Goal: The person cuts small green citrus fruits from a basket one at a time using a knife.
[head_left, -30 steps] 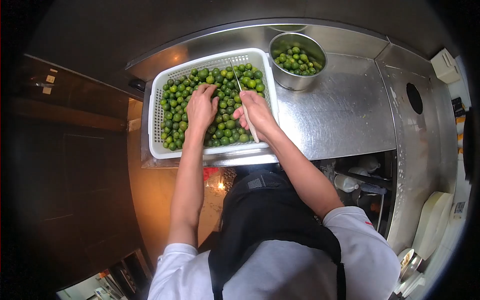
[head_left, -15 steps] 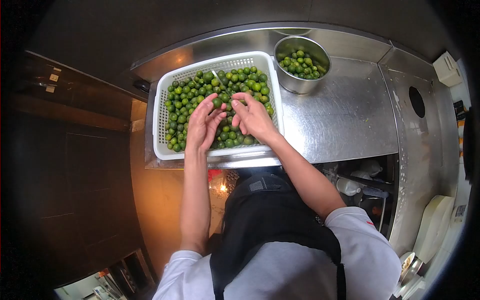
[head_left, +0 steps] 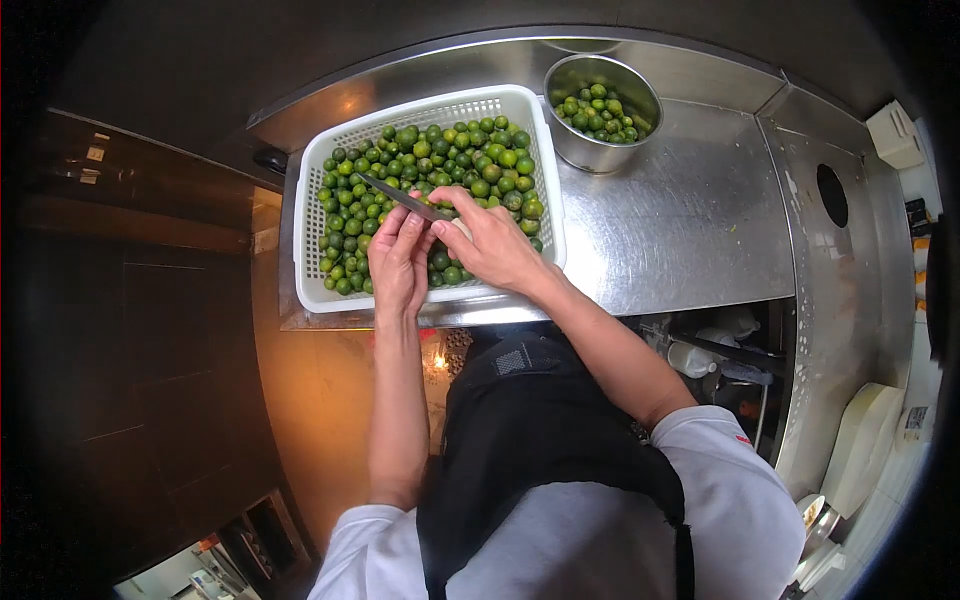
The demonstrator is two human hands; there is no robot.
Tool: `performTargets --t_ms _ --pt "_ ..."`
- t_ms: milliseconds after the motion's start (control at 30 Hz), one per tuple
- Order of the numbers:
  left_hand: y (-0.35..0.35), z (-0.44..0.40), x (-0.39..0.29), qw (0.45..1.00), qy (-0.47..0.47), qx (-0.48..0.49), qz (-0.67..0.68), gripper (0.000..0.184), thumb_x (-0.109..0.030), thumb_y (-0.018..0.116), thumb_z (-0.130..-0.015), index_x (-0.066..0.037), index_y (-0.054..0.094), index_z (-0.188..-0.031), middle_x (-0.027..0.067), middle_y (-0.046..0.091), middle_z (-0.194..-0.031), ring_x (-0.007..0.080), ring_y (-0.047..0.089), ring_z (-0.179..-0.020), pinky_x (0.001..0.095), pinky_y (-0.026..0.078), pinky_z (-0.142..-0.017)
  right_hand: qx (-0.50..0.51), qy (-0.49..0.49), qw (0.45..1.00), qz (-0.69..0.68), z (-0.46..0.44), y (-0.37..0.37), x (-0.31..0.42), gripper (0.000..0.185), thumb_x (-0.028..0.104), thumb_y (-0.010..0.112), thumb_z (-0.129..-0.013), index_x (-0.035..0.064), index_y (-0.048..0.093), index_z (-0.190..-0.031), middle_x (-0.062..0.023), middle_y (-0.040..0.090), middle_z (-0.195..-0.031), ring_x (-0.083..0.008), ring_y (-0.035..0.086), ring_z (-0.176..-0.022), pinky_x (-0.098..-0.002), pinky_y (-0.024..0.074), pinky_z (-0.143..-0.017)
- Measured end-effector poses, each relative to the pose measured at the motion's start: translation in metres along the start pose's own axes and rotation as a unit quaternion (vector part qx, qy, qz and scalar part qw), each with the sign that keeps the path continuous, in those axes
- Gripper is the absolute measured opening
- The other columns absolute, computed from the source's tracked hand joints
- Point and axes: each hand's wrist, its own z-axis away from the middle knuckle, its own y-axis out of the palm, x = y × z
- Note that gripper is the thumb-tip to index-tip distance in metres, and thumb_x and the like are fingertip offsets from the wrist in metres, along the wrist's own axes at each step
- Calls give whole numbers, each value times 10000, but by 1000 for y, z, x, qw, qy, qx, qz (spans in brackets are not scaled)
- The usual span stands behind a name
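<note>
A knife (head_left: 388, 191) is gripped in my right hand (head_left: 492, 246), its dark blade pointing up and left across the fingertips of my left hand (head_left: 398, 262). The right fingers wrap round the handle, so most of it is hidden. My left hand is closed, fingertips pinched together just under the blade; the lime at its fingertips is hidden by the blade and fingers. Both hands are over a white plastic basket (head_left: 548, 180) with perforated sides, which holds a heap of small green limes (head_left: 425, 150).
A round steel pot (head_left: 590, 158) with more small limes (head_left: 600, 115) stands right of the basket, near the raised back edge. The steel counter (head_left: 680, 230) extends to the right, with a dark oval hole (head_left: 832, 200) beyond it. Bottles (head_left: 693, 358) lie on a shelf below.
My hands have drawn closer together and my left fingers have closed. The knife blade has swung left and now lies across the left fingertips. The view has shifted slightly.
</note>
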Motion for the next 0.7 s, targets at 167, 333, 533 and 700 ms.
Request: performTargets --t_ms 167,333,533,700 --pt "2 0 3 1000 15 -7 -9 366 -75 578 -961 64 504 -1292 113 635 -1120 141 633 -960 262 541 -859 -22 -3 1000 0 1 6 -3 335 198 516 -966 64 483 -1271 -135 649 -661 -281 675 -611 -398 507 -591" --pt "5 1 -4 999 -10 11 41 358 -60 591 -950 53 513 -1280 140 643 -1100 184 655 -961 288 568 -859 -131 50 989 -53 -9 -3 -5 399 215 512 -961 50 435 -1317 -200 618 -611 -419 653 -627 -491 507 -595" --pt "0 -5 4 998 43 -16 38 312 -48 586 -949 44 519 -1239 139 637 -1105 208 656 -989 307 568 -873 -63 19 998 9 -3 4 -6 643 278 553 -934 -49 301 -1426 -235 615 -626 -438 639 -619 -499 496 -617" --pt "-1 -5 3 997 48 -45 34 264 -23 576 -947 40 531 -1199 121 634 -1075 224 655 -1007 323 569 -874 -21 6 998 59 1 4 -3 582 263 579 -926 11 368 -1406 -237 571 -592 -434 617 -595 -490 454 -587"
